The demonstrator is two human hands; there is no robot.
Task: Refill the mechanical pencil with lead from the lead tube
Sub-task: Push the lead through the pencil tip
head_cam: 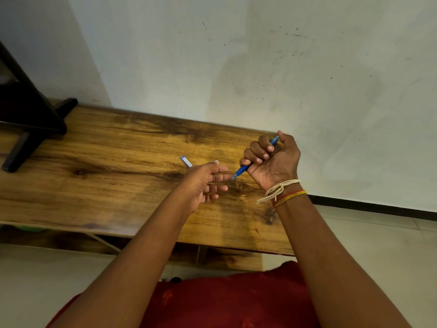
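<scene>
My right hand (272, 159) is fisted around a blue mechanical pencil (243, 170), held above the wooden table (106, 166). The pencil slants, its tip pointing down-left and its cap end sticking out past my thumb. My left hand (205, 183) is just left of the tip, palm turned toward it, fingers spread and holding nothing; one fingertip nearly touches the pencil tip. A small blue-and-white lead tube (186, 161) lies on the table behind my left hand, partly hidden by it.
A dark wooden furniture base (30, 119) stands on the table's left end. A pale wall (236, 67) runs right behind the table. The table's right end is near my right wrist, with tiled floor (378, 237) beyond. Red clothing covers my lap.
</scene>
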